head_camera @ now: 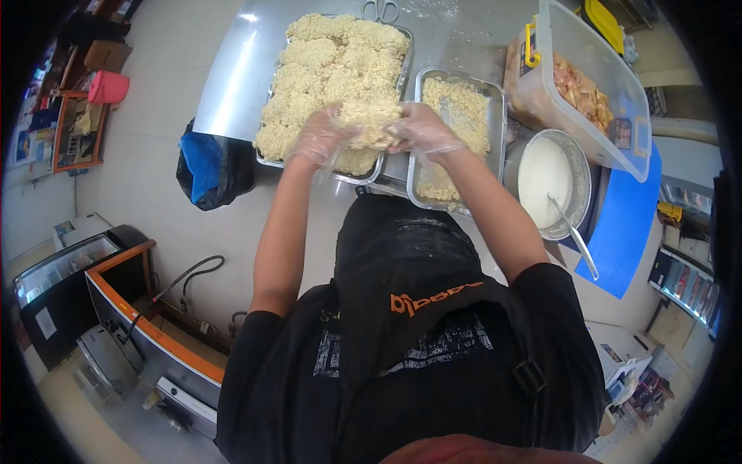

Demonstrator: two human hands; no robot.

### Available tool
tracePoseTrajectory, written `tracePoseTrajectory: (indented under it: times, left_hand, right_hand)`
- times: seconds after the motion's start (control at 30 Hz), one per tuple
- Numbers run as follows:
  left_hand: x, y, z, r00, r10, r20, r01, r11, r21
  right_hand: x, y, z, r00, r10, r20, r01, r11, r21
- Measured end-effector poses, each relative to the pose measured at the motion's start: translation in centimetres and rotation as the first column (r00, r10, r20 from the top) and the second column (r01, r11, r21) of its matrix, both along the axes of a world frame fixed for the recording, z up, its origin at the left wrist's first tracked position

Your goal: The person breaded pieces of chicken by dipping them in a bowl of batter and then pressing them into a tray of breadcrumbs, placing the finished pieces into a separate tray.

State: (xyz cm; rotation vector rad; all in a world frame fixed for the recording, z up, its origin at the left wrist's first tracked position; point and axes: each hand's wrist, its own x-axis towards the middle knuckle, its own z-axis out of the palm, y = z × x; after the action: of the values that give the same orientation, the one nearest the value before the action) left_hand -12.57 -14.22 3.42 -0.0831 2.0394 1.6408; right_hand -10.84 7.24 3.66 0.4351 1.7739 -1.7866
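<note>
My left hand [322, 137] and my right hand [428, 131], both in clear plastic gloves, grip a crumb-coated piece of food [371, 123] from its two sides. They hold it over the front right part of a metal tray [375, 174] filled with similar coated pieces [342, 64]. Just right of my right hand stands a smaller metal tray [497, 110] with loose pale crumbs [464, 107] spread in it. Part of its crumbs is hidden behind my right forearm. The gloves cover the ends of the held piece.
A metal pot [584, 191] of white batter [544, 180] holds a ladle [579, 249]. Behind it, a clear plastic bin [614, 69] contains raw meat pieces [579, 93]. Grey-handled scissors [380, 10] lie beyond the large tray. A black-lined bin [232, 168] stands below the steel table's [226, 98] left edge.
</note>
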Motion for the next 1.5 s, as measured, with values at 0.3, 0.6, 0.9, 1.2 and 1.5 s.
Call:
tracePoseTrajectory:
  times: [0.3, 0.6, 0.9, 1.2, 1.5]
  left_hand:
    - [-1.0, -2.0, -3.9, 0.923, -0.049, -0.383, -0.145, 0.876, -0.46]
    - [1.4, -1.0, -5.8, 0.632, -0.136, -0.763, -0.385, 0.799, -0.462]
    - [1.9, 0.1, -8.1, 0.483, -0.173, -0.859, -0.484, 0.765, -0.426]
    - [2.4, 6.8, -5.4, 0.623, -0.53, -0.575, -0.407, 0.408, -0.818]
    - [2.2, 6.0, -6.0, 0.645, -0.499, -0.579, -0.33, 0.502, -0.799]
  right_hand:
    - [0.6, -4.5, -5.2, 0.952, -0.235, -0.195, 0.252, 0.965, 0.071]
    - [3.3, -1.9, -4.7, 0.763, -0.608, 0.222, 0.631, 0.623, -0.462]
    - [3.4, 2.8, -1.3, 0.784, -0.621, 0.008, 0.574, 0.72, -0.39]
    - [7.1, 7.8, -2.9, 0.917, -0.126, -0.379, 0.275, 0.888, 0.368]
    - [8.8, 8.0, -1.6, 0.953, 0.036, -0.301, 0.165, 0.77, 0.616]
